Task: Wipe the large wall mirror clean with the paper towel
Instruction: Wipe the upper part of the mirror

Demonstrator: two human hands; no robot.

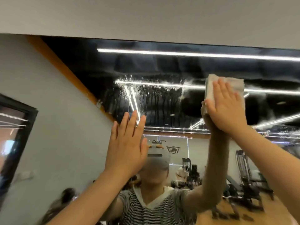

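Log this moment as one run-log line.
right hand presses paper towel on mirror | left hand flat | droplets unwiped

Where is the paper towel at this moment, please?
In the head view, the paper towel sits upper right, pressed flat against the mirror under the right hand, just right of the streaks of wet droplets.

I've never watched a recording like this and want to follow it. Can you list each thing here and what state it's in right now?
Wall mirror: partly wet, with droplets and drip streaks left of the towel.
Paper towel: folded, pressed flat against the mirror glass.
Right hand: fingers straight, pressing the towel to the mirror.
Left hand: open, fingers straight, raised at the mirror and holding nothing.
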